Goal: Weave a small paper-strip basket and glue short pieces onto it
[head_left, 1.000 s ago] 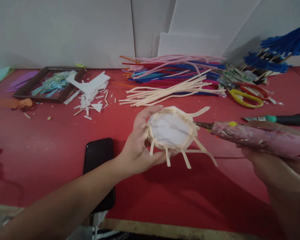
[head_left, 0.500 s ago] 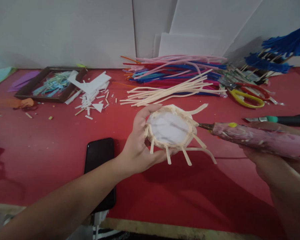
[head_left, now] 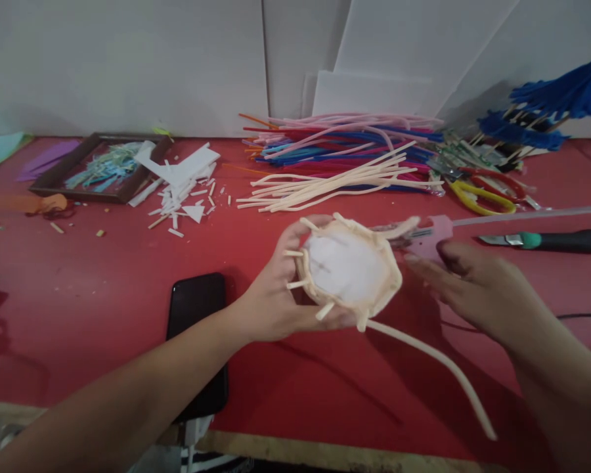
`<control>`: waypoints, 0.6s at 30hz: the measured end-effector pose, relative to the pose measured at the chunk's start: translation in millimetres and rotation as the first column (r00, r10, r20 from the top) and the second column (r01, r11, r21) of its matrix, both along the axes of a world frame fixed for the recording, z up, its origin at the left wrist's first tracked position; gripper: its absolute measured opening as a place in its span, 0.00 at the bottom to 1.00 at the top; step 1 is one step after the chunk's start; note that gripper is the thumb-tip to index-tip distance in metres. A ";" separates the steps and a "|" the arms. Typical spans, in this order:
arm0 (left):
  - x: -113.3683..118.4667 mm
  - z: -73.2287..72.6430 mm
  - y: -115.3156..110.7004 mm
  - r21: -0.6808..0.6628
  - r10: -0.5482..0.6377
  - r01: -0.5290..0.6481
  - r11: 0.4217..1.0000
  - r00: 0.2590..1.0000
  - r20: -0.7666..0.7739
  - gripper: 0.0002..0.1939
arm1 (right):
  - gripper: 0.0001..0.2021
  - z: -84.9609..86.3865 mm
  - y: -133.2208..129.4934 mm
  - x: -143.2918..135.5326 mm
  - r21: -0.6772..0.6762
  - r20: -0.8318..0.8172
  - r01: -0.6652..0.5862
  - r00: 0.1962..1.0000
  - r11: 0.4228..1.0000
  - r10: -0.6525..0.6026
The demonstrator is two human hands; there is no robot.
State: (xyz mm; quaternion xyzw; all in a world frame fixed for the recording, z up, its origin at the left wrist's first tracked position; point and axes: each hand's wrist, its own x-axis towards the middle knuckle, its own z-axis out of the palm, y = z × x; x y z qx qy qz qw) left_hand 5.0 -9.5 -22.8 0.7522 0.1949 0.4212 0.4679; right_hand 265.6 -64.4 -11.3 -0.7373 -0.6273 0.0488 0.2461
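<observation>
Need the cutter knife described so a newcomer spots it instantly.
On the red table, look right, just beyond the right hand. The cutter knife lies there, nearer the person than the looped handles. Those are yellow and red; its straight handle is black and teal.

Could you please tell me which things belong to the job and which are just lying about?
In use:
- cream-edged piece in left hand
- pink glue gun in right hand
- probably loose cream stems

Apparently lying about:
- phone
- knife
- scissors
- brown frame
</observation>
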 end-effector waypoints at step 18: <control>-3.6 5.5 -3.8 -0.151 -0.260 0.251 0.956 0.964 -0.045 0.44 | 0.06 17.5 -32.3 -29.0 0.362 -0.270 -0.113 0.937 0.925 0.220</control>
